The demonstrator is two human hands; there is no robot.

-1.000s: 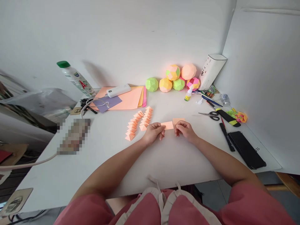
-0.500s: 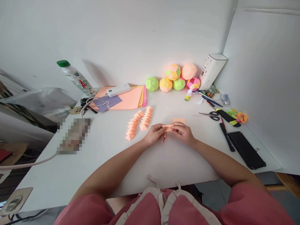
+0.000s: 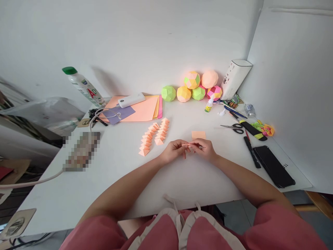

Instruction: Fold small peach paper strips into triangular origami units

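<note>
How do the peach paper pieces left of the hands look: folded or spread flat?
Folded: the peach paper pieces show creased, pointed shapes, unlike the flat peach sheet beyond the right hand.

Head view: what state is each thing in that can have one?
Peach paper: held in left hand and right hand, nearly edge-on
Peach square: lying flat
Folded pieces: set in two rows
Paper balls: assembled, piled
Scissors: slightly open, it seems
White bottle: capped
Glue bottle: standing
Utility knife: lying flat; whether extended, unclear

Paper pc. [image 3: 185, 144] partly hidden btwn L hand [image 3: 173, 151] & R hand [image 3: 204, 149].
</note>
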